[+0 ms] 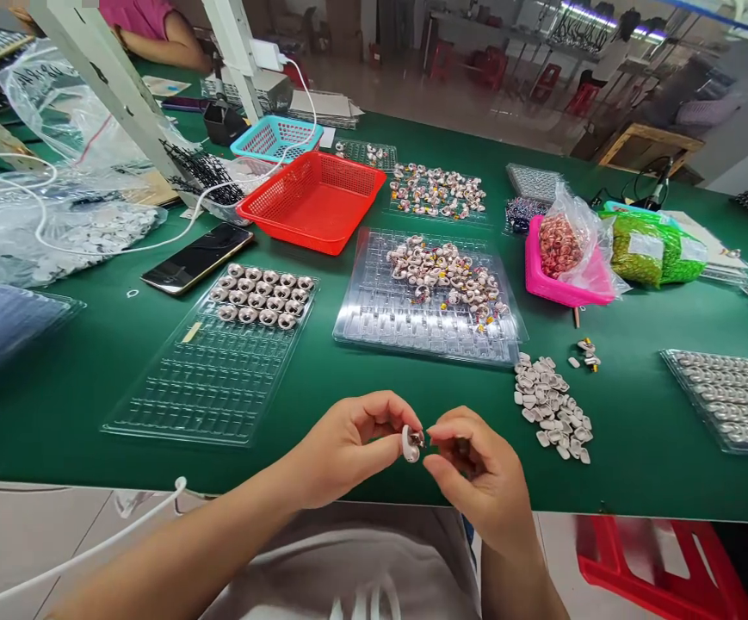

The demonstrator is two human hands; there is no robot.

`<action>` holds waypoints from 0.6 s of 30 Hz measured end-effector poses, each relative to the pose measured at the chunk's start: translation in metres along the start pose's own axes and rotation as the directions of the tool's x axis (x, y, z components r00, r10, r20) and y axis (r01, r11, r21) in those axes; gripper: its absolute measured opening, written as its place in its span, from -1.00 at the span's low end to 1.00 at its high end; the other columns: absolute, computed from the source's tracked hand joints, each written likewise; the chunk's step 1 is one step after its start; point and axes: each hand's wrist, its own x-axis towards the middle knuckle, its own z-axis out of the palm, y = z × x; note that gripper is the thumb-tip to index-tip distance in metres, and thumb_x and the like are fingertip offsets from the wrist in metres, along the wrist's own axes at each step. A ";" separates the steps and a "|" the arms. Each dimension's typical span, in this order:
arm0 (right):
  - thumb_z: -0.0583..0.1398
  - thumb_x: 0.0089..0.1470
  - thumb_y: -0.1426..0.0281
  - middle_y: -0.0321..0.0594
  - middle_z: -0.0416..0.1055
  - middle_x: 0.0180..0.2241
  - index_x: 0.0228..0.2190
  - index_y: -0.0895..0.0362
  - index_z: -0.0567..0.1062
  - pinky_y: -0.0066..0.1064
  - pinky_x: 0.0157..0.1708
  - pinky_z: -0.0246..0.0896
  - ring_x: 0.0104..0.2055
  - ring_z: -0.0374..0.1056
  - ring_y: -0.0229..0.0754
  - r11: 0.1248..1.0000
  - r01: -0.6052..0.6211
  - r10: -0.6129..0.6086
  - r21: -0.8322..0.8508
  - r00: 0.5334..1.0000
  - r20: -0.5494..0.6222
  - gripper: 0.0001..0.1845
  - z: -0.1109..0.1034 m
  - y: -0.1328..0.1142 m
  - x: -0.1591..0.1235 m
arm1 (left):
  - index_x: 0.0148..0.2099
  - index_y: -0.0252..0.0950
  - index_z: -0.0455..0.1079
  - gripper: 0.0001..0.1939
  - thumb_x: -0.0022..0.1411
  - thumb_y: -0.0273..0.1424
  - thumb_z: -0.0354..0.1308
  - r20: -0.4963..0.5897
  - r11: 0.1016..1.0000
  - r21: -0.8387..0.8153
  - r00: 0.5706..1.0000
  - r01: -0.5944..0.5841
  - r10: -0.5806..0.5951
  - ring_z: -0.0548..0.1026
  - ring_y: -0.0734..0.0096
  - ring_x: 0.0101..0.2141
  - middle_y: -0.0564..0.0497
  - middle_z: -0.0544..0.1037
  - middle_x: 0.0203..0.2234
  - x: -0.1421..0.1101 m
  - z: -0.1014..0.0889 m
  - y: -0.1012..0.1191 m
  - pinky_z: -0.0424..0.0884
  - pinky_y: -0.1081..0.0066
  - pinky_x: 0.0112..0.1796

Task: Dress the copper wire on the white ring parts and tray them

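My left hand pinches a small white earbud shell just above the near edge of the green table. My right hand meets it from the right, fingers curled, pinching a tiny part against the shell. A loose pile of white shells lies just right of my hands. A clear tray ahead on the left holds rows of finished round pieces. A second clear tray ahead holds a heap of small assembled parts.
A red basket, a blue basket, a phone, a pink bin with a bag of parts and green bags stand farther back. Another person sits at the far left. A filled tray lies right.
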 end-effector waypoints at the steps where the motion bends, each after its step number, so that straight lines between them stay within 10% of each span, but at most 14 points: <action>1: 0.27 0.15 0.45 -0.26 0.40 -0.34 -0.25 0.06 0.52 -0.48 -0.54 0.17 -0.46 0.28 -0.29 0.999 0.004 -0.004 -0.036 1.000 0.005 -0.90 0.001 -0.001 0.001 | -0.25 -0.33 0.49 -0.92 0.18 -0.54 0.20 -0.004 0.997 0.062 0.999 -0.034 0.035 0.52 0.44 -0.37 0.02 0.59 -0.42 -0.001 0.000 0.000 0.43 0.44 -0.29; 11: 0.22 0.19 0.34 -0.34 0.31 -0.48 -0.40 0.11 0.49 -0.48 -0.53 0.06 -0.50 0.14 -0.31 0.959 -0.270 0.259 0.082 0.958 0.124 -0.87 0.003 -0.006 0.012 | -0.09 -0.28 0.50 -0.68 0.19 -0.66 0.08 0.063 0.643 0.619 0.844 -0.451 0.532 0.56 0.38 -0.30 -0.06 0.62 -0.31 -0.001 -0.001 -0.017 0.48 0.42 -0.25; 18: 0.30 0.14 0.19 -0.35 0.28 -0.51 -0.37 0.12 0.49 -0.44 -0.51 0.03 -0.51 0.12 -0.31 0.817 -0.350 0.304 0.458 0.937 0.174 -0.75 0.012 0.017 0.004 | -0.15 -0.31 0.52 -0.82 0.33 -0.51 0.08 -0.008 0.903 0.313 0.950 -0.295 0.313 0.54 0.40 -0.36 -0.05 0.58 -0.35 0.000 0.003 -0.020 0.49 0.43 -0.30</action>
